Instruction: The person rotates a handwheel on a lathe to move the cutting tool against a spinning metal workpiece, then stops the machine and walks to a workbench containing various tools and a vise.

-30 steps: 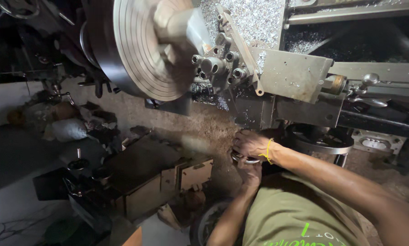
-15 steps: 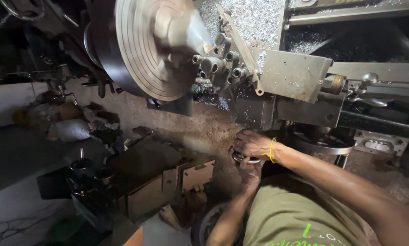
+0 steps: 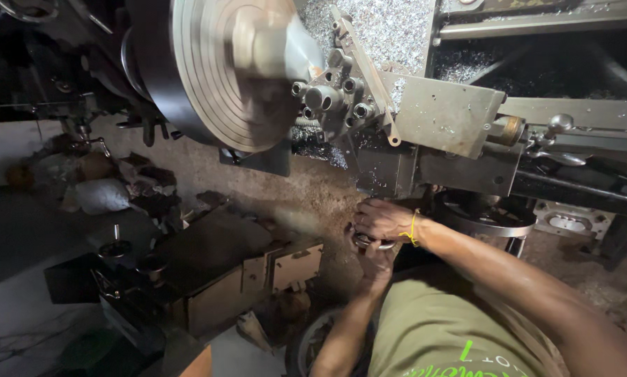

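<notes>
A small metal ring point(image 3: 370, 242), grey and dull, sits low in front of the lathe's carriage point(image 3: 444, 132), between both hands. The right hand point(image 3: 382, 218), a yellow band point(image 3: 412, 229) at its wrist, lies over it with fingers curled close around the rim. The left hand point(image 3: 376, 260) comes up from beneath, fingers apparently wrapped on the same ring, though shadow blurs them. Above, the large faceplate point(image 3: 219, 70) is motion-blurred.

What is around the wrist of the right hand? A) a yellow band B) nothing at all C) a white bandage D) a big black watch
A: a thin yellow band circles the wrist just behind the right hand, which meets the left hand on a small metal ring below the lathe.
</notes>
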